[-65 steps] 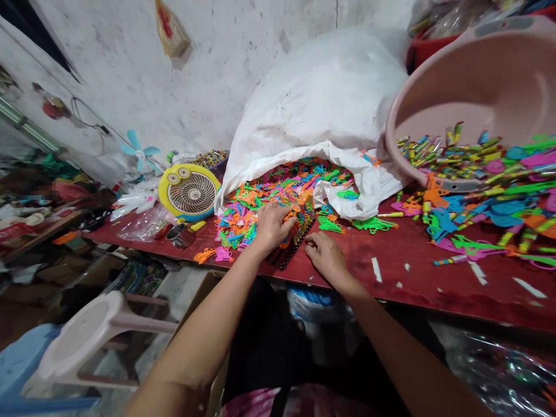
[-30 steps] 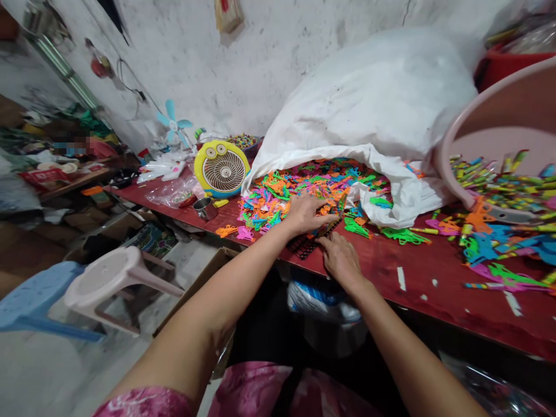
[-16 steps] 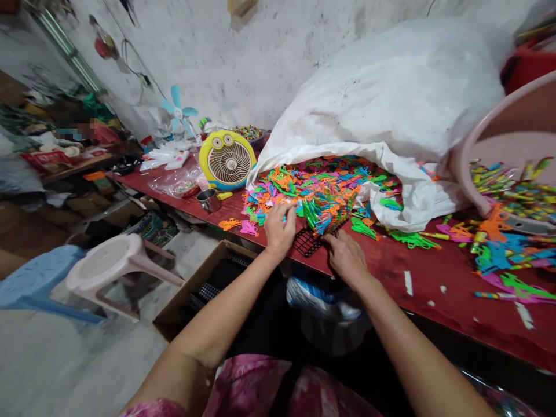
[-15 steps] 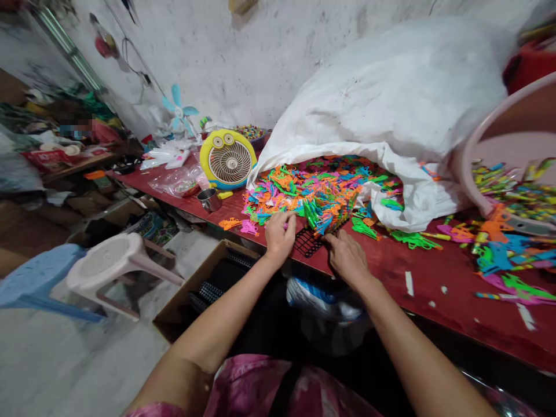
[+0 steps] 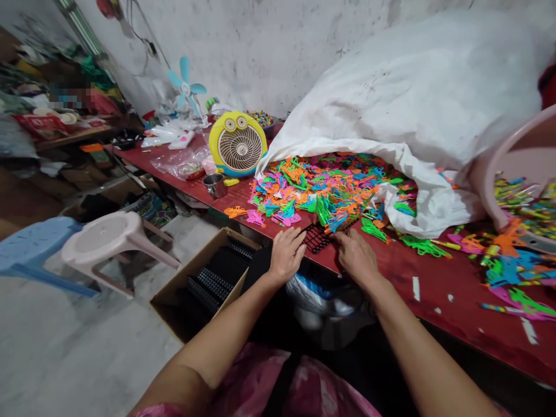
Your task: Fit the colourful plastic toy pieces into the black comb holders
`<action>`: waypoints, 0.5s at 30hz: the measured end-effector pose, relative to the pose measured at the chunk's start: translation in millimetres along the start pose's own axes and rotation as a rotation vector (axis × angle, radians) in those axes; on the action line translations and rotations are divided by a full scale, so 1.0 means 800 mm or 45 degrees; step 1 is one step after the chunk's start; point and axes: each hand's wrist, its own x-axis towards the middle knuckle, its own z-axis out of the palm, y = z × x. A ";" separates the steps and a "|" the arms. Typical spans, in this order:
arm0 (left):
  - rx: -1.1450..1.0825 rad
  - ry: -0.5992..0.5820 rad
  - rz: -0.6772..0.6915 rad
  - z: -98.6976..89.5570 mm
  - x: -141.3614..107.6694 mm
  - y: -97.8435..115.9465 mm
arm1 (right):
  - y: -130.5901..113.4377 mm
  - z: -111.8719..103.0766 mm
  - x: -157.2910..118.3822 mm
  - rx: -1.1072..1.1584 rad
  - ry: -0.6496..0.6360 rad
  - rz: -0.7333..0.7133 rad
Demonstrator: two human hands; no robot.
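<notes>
A black plastic grid tray (image 5: pixel 316 239) lies at the front edge of the red table. Rows of small bright plastic pieces, shaped like toy guns (image 5: pixel 336 215), stand packed in its far part. My left hand (image 5: pixel 286 255) rests at the tray's left side, fingers stretched out and holding nothing I can see. Curled fingers of my right hand (image 5: pixel 357 255) grip the tray's near right edge; their tips are partly hidden. Just behind, a loose pile of the same pieces (image 5: pixel 304 179) in orange, green, blue and pink spills from a big white sack (image 5: pixel 391 98).
A yellow fan (image 5: pixel 240 145) and a metal cup (image 5: pixel 215 186) stand left of the pile. On the right lies a tipped pink tub (image 5: pixel 499 168) with colourful sticks. Below, a cardboard box (image 5: pixel 174 301) holds black grid trays. Two stools (image 5: pixel 104 237) stand at left.
My left hand has gone from curled fingers near the pile to outstretched fingers beside the tray. A pink piece now shows just behind it. My right hand stays at the tray; the view has shifted slightly.
</notes>
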 end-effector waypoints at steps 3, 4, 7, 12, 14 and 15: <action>0.014 -0.009 0.009 0.000 -0.002 0.000 | -0.001 0.000 0.000 -0.023 0.007 0.006; 0.018 -0.011 0.011 0.000 -0.003 0.001 | -0.001 0.000 0.000 -0.026 0.012 0.003; 0.031 -0.025 0.003 0.000 -0.003 0.001 | -0.001 0.000 0.000 -0.028 0.028 -0.010; 0.053 -0.024 0.012 0.002 -0.004 0.004 | -0.001 0.008 -0.003 -0.072 0.092 -0.032; 0.062 -0.015 0.017 0.003 -0.007 0.006 | 0.001 0.011 -0.006 -0.100 0.132 -0.043; 0.066 -0.015 0.017 0.003 -0.009 0.007 | 0.002 0.013 -0.008 -0.113 0.149 -0.054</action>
